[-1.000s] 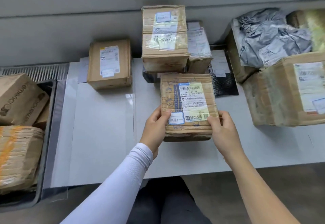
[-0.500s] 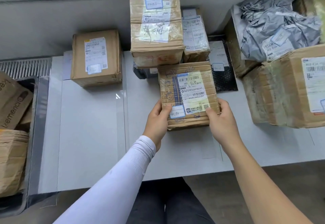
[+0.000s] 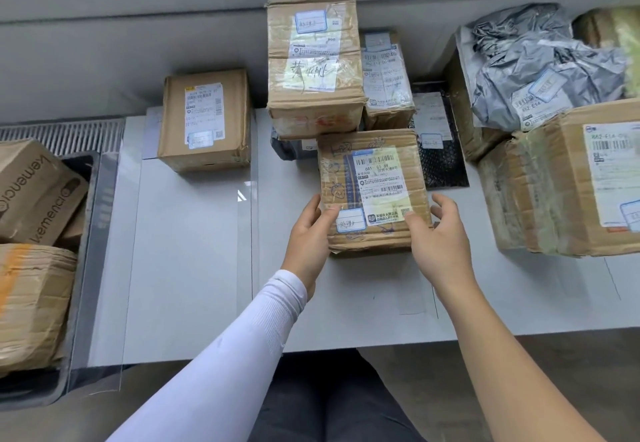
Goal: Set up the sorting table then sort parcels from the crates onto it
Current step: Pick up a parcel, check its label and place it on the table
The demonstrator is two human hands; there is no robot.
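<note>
Both arms are reaching forward and inward from below, the left one wearing a white sleeve (image 3: pixel 221 348) down to the wrist, the right forearm (image 3: pixel 502 344) showing bare. The left hand (image 3: pixel 309 233) is pressing against the near left corner of a cardboard parcel (image 3: pixel 372 192), thumb lying on top; the right hand (image 3: pixel 441 237) is cupping the near right corner, its fingers spread and loosely bent.
</note>
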